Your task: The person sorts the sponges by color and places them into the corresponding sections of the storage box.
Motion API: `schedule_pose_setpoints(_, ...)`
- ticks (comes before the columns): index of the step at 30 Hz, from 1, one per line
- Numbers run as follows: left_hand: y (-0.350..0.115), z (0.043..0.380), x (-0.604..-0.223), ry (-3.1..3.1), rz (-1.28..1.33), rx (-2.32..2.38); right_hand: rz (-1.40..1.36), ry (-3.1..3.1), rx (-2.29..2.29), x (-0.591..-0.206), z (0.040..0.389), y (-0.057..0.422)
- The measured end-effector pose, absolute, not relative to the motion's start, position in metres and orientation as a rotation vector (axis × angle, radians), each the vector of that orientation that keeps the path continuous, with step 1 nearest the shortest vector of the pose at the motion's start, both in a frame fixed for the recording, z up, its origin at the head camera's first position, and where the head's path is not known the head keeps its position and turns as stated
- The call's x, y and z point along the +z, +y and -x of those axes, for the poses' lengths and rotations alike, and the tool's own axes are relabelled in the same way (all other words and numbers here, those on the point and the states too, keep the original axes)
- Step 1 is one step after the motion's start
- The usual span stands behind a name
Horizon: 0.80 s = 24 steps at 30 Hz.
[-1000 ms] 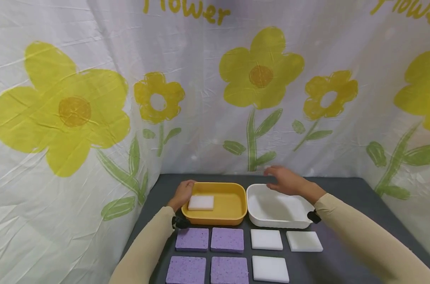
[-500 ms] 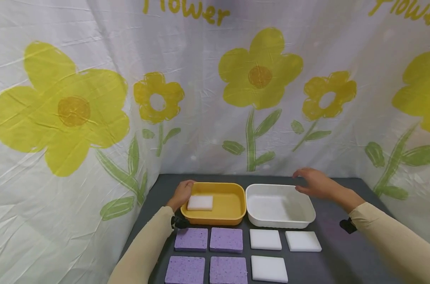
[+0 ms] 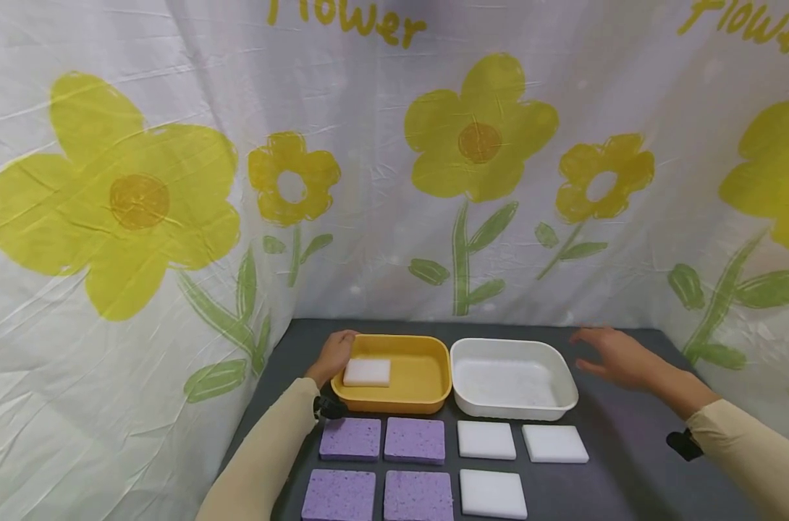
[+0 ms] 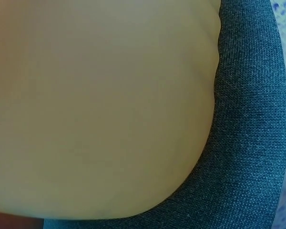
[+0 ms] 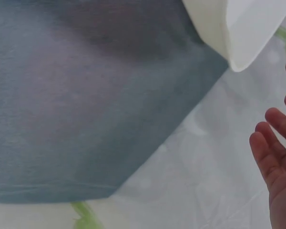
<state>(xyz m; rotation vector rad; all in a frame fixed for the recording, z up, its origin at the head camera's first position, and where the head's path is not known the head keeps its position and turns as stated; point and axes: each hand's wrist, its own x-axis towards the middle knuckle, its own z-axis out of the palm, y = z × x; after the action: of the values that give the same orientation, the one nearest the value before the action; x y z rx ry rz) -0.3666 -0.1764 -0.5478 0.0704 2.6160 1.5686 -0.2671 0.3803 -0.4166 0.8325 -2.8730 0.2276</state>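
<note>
My left hand (image 3: 334,356) grips the left rim of the yellow tub (image 3: 410,401), whose wall (image 4: 109,119) fills most of the left wrist view. In that tub, near its left side, lies a white sponge (image 3: 367,373). My right hand (image 3: 619,356) is held in the air to the right of the white tub (image 3: 512,409), holding nothing. Its fingers (image 5: 264,150) are spread and slightly bent in the right wrist view, apart from the corner of the white tub (image 5: 212,24). The two tubs stand side by side.
In front of the yellow tub lie several purple sponges (image 3: 350,438) in two rows. Three white sponges (image 3: 487,440) lie before the white tub. A flower-printed curtain (image 3: 368,239) encloses the dark tabletop (image 3: 603,492) at the back and sides.
My right hand has moved right, from over the white tub to beyond its right end. My left hand has stayed at the yellow tub's rim, and the sponges have not moved.
</note>
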Motion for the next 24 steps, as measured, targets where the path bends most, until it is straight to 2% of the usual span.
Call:
schedule_pose_setpoints(11, -0.178, 0.367, -0.548, 2.615, -0.077, 1.564, -0.737, -2.887, 0.256, -0.436, 0.239, 0.406)
schedule_pose_setpoints(19, -0.179, 0.370, -0.551, 2.617, -0.064, 1.555, -0.681, -2.943, 0.305, -0.462, 0.219, 0.413)
schedule_pose_setpoints(24, -0.179, 0.370, -0.552, 2.614, -0.065, 1.560, -0.749, -2.860, 0.298, -0.486, 0.208, 0.414)
